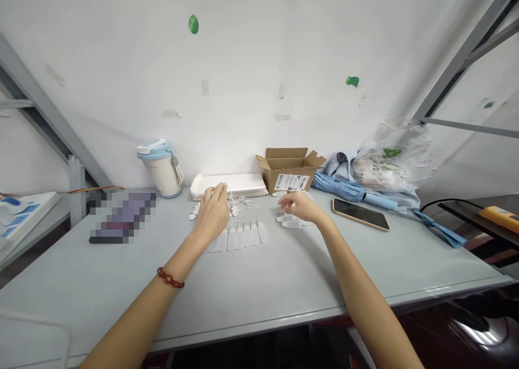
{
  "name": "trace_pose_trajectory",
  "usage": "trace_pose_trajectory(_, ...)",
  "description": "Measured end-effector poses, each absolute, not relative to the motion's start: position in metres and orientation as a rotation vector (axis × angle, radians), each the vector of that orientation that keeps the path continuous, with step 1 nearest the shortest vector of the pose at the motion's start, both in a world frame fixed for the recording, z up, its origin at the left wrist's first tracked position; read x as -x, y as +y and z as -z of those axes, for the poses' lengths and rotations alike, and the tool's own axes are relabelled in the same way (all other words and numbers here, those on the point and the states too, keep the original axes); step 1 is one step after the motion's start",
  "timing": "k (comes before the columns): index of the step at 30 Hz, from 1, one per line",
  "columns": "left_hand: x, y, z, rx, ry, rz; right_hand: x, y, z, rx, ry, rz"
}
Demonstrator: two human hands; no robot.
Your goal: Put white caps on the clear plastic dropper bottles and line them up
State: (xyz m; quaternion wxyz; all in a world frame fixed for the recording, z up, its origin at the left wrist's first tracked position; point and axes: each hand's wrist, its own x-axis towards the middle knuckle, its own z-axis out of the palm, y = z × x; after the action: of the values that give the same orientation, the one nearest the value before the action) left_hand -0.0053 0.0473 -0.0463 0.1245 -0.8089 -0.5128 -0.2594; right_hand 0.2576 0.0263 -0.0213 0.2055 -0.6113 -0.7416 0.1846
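Note:
My left hand (213,209) is over a small pile of white strings with little end pieces (235,209). Its thumb and fingertips are pinched together; what lies between them is too small to make out. On the table just right of that wrist is a row of several translucent white tags (247,236) with thin loops at their tops. My right hand (302,206) hovers with curled, closed fingers above another group of translucent tags (291,224), partly covering them. Whether it grips anything is hidden.
Behind the hands are a stack of white cards (249,184) and an open cardboard box (290,174). A lidded cup (164,174) stands at left, near a blurred-out flat item (125,217). Rightward lie a phone (360,214), a folded blue umbrella (340,186) and a plastic bag (389,166).

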Motion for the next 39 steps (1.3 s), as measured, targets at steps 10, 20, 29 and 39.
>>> trace_pose_trajectory(10,0.011,0.040,0.049,2.408,-1.578,0.660,-0.252,0.025,0.028,1.850,-2.249,-0.488)
trace_pose_trajectory(20,0.006,0.038,0.039,2.482,-1.728,1.402,-0.243,0.024,0.035,1.872,-2.253,-0.370)
trace_pose_trajectory(29,-0.016,0.020,0.035,2.745,-2.101,2.404,-0.216,0.019,0.035,1.480,-2.127,-0.340)
trace_pose_trajectory(39,-0.025,0.012,0.034,2.759,-2.091,2.533,-0.184,0.004,0.043,1.243,-2.060,-0.414)
